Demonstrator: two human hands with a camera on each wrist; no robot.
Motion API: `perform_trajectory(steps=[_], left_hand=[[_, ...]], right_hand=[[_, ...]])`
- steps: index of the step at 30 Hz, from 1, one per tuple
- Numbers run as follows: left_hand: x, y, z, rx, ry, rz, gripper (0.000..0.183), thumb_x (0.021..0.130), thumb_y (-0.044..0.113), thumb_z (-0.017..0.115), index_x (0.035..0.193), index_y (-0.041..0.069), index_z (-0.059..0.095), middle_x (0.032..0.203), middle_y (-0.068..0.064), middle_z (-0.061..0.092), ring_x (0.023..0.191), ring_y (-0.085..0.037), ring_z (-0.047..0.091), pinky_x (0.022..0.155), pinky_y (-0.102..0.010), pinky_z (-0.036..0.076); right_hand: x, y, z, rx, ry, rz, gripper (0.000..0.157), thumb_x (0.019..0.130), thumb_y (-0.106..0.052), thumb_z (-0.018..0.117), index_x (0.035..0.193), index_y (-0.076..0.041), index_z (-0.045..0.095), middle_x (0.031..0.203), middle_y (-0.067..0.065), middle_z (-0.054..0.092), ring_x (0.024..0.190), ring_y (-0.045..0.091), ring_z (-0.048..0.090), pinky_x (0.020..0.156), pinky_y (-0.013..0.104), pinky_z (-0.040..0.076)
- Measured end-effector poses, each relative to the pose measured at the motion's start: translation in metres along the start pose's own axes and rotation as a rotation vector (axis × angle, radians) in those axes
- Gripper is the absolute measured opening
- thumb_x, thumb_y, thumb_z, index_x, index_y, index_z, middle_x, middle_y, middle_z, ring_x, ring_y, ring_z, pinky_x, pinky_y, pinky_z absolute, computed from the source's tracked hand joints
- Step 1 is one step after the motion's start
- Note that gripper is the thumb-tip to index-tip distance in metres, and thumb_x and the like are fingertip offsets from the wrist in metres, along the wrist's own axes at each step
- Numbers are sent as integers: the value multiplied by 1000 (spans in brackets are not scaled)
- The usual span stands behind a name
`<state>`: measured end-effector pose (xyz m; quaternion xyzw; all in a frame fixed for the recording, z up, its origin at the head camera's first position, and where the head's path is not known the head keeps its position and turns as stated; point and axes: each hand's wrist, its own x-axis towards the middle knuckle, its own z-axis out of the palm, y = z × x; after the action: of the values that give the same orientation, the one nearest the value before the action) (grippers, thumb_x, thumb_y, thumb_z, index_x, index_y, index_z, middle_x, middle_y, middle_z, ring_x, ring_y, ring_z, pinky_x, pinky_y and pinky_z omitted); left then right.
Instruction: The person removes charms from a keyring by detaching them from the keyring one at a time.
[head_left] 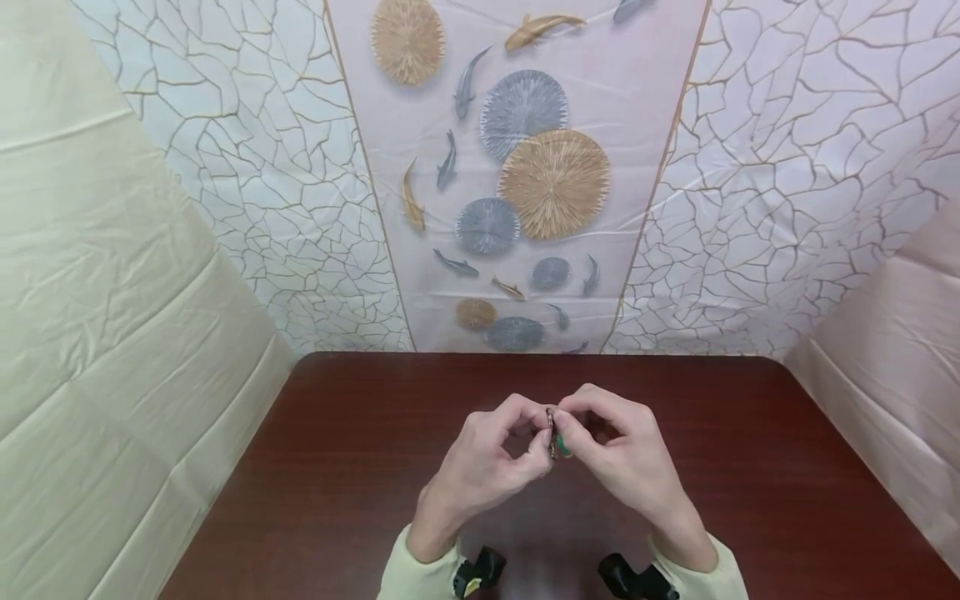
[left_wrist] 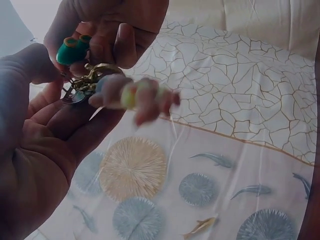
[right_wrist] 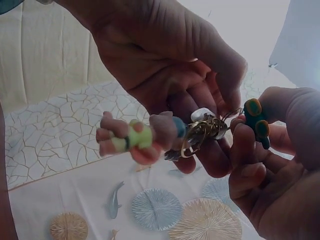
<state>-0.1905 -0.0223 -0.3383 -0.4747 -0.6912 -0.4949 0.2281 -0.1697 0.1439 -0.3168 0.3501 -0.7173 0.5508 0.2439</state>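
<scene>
Above the table (head_left: 360, 500), the left hand (head_left: 487, 458) pinches the keyring (right_wrist: 212, 127) and the right hand (head_left: 630, 454) the green charm (right_wrist: 257, 120) just beside it, so holding the keyring still while making small right-hand moves likely works best.

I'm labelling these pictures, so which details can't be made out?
Head view: small green charm with orange rings, partly covered by the right hand.
Left wrist view: pink-and-yellow figurine, details blurred.
Right wrist view: gold-coloured metal rings, their linkage obscured by overlap.
Head view: pale fabric sleeves, cut off by the bottom edge.
</scene>
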Motion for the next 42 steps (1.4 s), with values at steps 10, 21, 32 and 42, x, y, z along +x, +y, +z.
perform_trajectory(steps=[10,21,32,42], left_hand=[[-8,-22,9,9,35,-12,17,79,-4,58,91,7,52,74,-1,65,67,-1,60,65,-14,51],[3,3,-2,-29,31,0,10,84,-5,54,90,1,49,71,-9,64,63,-4,59,61,-14,50],[-1,-2,-3,56,54,-5,18,84,-3,60,98,3,52,82,-6,65,72,-7,61,65,-15,51],[-7,-10,0,162,108,39,15,83,0,61,94,10,58,76,4,60,64,0,52,57,-9,45]], right_hand=[[-1,-2,-1,18,2,-10,21,77,18,59,84,-1,65,73,1,57,55,6,47,41,19,37],[-1,-5,-1,15,11,-49,24,75,20,58,84,-1,64,71,1,55,57,6,48,42,18,39],[-2,-10,-2,36,10,-20,22,76,20,58,83,0,62,70,0,54,56,6,48,41,20,38],[-3,-11,2,105,-21,-52,25,75,21,57,83,-2,62,70,0,52,57,6,46,41,20,37]])
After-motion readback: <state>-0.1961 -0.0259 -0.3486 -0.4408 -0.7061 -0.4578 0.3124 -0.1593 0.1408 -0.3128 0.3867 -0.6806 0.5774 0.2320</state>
